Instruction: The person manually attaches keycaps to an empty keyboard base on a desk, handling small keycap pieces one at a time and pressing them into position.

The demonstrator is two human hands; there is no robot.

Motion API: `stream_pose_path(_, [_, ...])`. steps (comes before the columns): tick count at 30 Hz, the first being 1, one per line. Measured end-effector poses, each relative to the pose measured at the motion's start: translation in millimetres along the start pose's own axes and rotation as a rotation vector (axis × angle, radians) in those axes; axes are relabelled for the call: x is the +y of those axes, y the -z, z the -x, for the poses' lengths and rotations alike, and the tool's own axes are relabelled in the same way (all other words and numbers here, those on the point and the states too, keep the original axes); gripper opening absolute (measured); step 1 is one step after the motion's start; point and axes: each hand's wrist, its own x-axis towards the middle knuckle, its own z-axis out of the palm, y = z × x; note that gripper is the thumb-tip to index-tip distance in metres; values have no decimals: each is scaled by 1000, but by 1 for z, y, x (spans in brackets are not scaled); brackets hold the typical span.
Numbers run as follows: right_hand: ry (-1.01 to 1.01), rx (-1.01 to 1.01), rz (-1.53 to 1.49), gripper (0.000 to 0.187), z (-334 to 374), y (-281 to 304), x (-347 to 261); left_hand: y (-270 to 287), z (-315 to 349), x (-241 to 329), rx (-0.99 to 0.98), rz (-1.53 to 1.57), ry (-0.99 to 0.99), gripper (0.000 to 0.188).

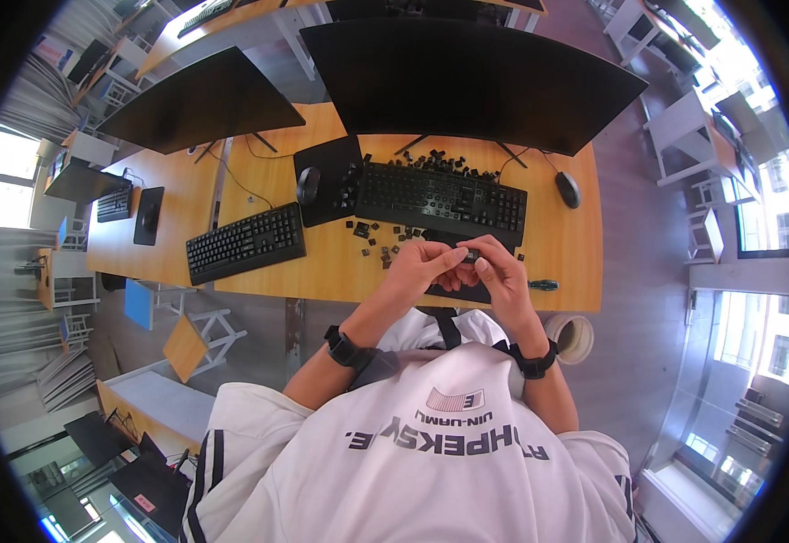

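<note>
Just in front of the black keyboard [440, 197], my left hand [423, 268] and my right hand [499, 271] meet with fingertips pinched together. Between them sits a small black keycap [472, 256], gripped from both sides; part of it is covered by the fingers. Many of the keyboard's keys look to be off its left and middle part, while its right end carries keycaps. Loose black keycaps [363, 230] lie on the desk left of my hands, and more keycaps [444, 163] are heaped behind the keyboard. Beneath my hands is a dark flat thing, mostly hidden.
A screwdriver with a green handle [544, 285] lies right of my hands. A large monitor [476, 77] stands behind the keyboard. One mouse [567, 189] is at right, another mouse [308, 185] on a black pad. A second keyboard [245, 242] lies left; a bin [573, 338] stands below right.
</note>
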Motion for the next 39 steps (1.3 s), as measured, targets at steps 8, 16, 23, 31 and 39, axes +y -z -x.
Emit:
stream_pose_path(8, [13, 12, 23, 32, -1, -8, 7, 8, 5, -8, 0, 51, 1, 27])
stream_pose_path(16, [-4, 53, 3, 23, -1, -15, 15, 14, 13, -11, 88, 17, -11, 24])
stream_pose_path(23, [-10, 194, 114, 18, -4, -25, 24, 26, 18, -12, 160, -11, 24, 26])
stream_pose_path(31, [-11, 229, 183, 17, -8, -39, 38, 43, 19, -10, 188, -60, 67, 30])
stream_pose_path(39, [-1, 244, 239, 21, -3, -61, 46, 56, 25, -16, 199, -131, 106, 35])
